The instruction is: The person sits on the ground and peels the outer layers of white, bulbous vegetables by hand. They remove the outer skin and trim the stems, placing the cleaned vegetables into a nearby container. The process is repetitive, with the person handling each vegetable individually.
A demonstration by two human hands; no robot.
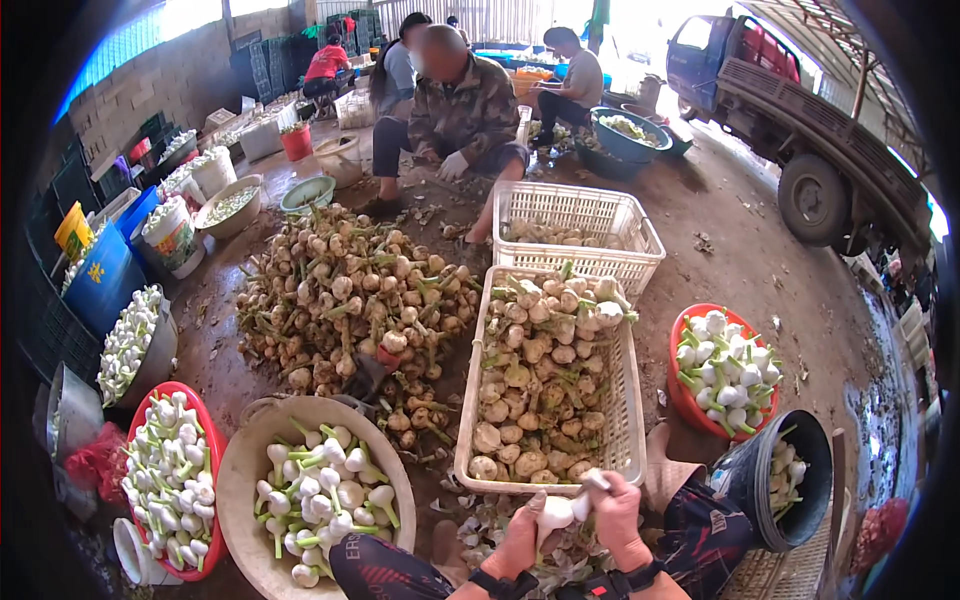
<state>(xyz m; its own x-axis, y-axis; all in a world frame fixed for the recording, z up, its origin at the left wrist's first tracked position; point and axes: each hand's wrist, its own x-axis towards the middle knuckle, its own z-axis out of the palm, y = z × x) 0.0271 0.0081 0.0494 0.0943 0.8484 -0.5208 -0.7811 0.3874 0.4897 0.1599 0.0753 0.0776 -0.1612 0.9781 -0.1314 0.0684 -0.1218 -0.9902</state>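
"White bulb: where is it?"

"Low in view, just beside the near edge of the crate, with the left hand wrapped round it."

"And the right hand?"

"Close beside the left, pinching a pale piece by the bulb; stem or skin, I can't tell."

"What's around them?"

"Brownish garlic in the crate, a similar pile to its left. Cleaner, white bulbs lie in the beige tub and the red bucket."
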